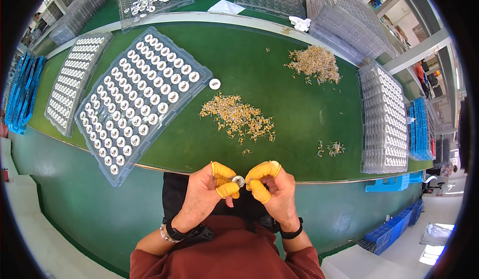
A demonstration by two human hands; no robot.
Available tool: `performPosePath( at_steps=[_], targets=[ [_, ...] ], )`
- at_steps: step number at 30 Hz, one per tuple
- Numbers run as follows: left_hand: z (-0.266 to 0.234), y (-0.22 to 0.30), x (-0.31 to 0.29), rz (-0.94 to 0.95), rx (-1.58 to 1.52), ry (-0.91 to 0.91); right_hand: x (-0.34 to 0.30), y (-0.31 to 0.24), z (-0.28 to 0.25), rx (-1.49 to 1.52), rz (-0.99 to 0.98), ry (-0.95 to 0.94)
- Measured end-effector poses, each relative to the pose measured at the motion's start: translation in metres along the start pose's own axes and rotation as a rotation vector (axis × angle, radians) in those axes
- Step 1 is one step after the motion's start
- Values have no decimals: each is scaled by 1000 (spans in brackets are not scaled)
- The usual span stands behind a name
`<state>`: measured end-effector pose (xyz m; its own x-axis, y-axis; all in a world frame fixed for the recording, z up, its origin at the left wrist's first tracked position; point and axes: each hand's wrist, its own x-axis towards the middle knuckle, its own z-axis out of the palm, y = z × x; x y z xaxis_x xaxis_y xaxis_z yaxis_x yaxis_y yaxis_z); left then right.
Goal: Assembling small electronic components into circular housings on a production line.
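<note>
My left hand, in yellow finger cots, pinches a small round white part with a dark middle just in front of the table's near edge. Close on its right side, my right hand, also in yellow finger cots, has thumb and fingers pressed together. What lies between those fingertips is too small to make out. Beyond my hands a pile of small yellow components with wire legs lies on the green table. A single white disc rests beside the corner of a clear tray, which holds rows of similar round parts.
A second filled tray stands farther left, with blue racks at the edge. Another component heap lies at the far right, a small cluster nearer. Stacked trays border the right side. A raised ledge crosses the back.
</note>
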<state>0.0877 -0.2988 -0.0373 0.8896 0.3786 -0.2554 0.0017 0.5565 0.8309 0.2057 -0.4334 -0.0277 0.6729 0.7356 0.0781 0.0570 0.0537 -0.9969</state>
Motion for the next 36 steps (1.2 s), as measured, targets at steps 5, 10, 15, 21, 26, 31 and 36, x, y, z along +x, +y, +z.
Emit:
performPosePath(
  at_steps=[5,10,15,21,26,31,36],
  targets=[
    [1,-1,-3,1,4,-15,-2,11,9,-98,-63,51],
    [0,0,-6,-20,30,-16,-6,12,11,-111,-67,67],
    [1,2,-7,-25,18,-15,-7,13,13,-97,-76,96],
    [1,3,-7,-25,24,-9,-9,15,15,-121,-97,127],
    [2,4,-8,-37,29,1,-10,17,15,-181,-156,130],
    [1,3,-7,-23,29,4,-7,18,15,-553,-514,131],
    [0,3,-8,-25,45,4,-8,15,14,-444,-403,119]
  ],
)
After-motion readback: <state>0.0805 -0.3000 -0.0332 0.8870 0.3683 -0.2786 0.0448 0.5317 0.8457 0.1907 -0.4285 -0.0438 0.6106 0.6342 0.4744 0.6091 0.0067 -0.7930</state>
